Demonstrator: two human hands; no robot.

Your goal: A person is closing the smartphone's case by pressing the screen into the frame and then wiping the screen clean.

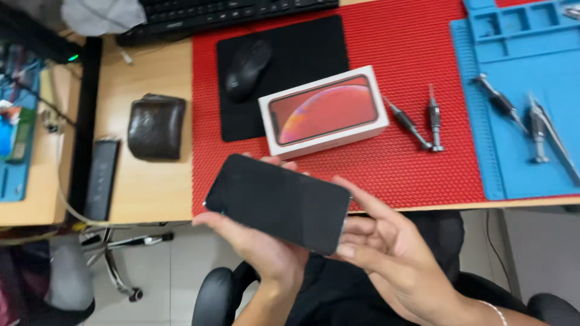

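Note:
A black smartphone with a dark screen lies flat across both my hands, just off the front edge of the desk. My left hand cradles it from beneath at the left end. At the right end my right hand grips it with fingers along its edge. A white phone box with a red-orange picture on top rests on the red mat right behind the phone.
Two small screwdrivers lie on the red mat right of the box. A blue work mat at far right carries more tools. Behind the box are a black mouse on a black pad and a keyboard. A dark wallet sits left.

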